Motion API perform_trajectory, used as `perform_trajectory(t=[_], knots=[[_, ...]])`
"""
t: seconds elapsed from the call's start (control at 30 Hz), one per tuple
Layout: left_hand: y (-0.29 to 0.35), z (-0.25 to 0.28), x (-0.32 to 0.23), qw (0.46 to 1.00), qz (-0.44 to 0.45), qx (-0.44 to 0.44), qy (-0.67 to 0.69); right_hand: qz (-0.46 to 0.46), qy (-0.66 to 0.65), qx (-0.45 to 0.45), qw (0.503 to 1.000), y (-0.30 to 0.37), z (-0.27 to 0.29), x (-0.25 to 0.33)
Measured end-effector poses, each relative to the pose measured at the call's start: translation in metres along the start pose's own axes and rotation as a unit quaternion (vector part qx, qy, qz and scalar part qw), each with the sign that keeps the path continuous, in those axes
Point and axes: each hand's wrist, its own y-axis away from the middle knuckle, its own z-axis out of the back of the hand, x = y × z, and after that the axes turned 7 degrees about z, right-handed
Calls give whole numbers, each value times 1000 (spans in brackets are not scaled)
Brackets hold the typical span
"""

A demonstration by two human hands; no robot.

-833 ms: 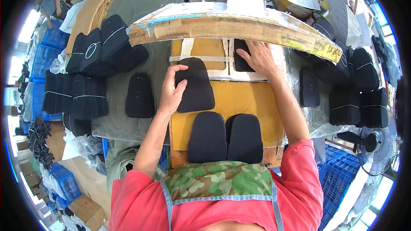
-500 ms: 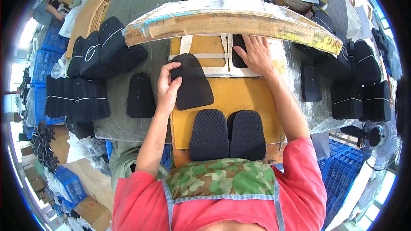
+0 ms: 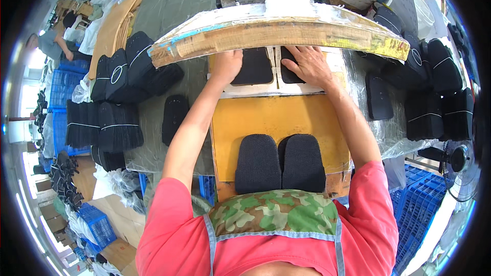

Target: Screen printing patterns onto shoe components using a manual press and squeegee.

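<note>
My left hand is closed at the left edge of a black fabric pad, its fingertips partly hidden. That pad, round-cornered, lies in the left opening of a white template. My right hand rests flat, fingers apart, on a second black pad in the right opening. A raised wooden frame hangs over both hands and covers the pads' far ends. Nearer to me, two textured black pads lie side by side on the yellow board.
Bundles of black pads tied with white bands stand at left and right. Single pads lie left and right of the board. A fan and blue crates are at right; another person is far left.
My left hand has carried its pad away from me and leftward-upward into the template's left opening. My right hand stays on the right pad. The whole view has shifted slightly.
</note>
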Motion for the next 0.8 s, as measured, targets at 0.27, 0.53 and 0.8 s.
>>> perform_trajectory(t=[0.27,0.53,0.8], knots=[[4,-23,-19,962,-126,33,-240,7,10,-67,998,-3,2,-3],[17,-25,-21,943,-115,102,-295,-2,38,-63,997,2,-1,-3],[21,-35,-24,933,-100,83,-335,-16,15,-87,996,8,3,3]])
